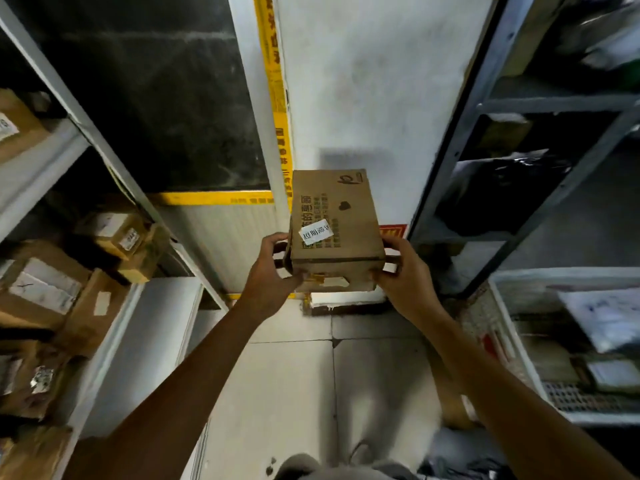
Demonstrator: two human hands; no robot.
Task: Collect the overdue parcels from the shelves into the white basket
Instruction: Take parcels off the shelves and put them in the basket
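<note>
A brown cardboard parcel [337, 223] with a white sticker on top is held up in mid-air in the aisle between two shelf units. My left hand [268, 271] grips its left side, fingers curled round the edge. My right hand [403, 275] grips its right side the same way. The white basket [512, 327] stands low at the right with several parcels and envelopes inside; the held parcel is to its upper left, apart from it.
A white shelf unit [114, 306] on the left carries several cardboard boxes. A grey metal shelf unit [540, 188] on the right holds dark bags. A white pillar with yellow tape stands straight ahead. Tiled floor lies between my arms.
</note>
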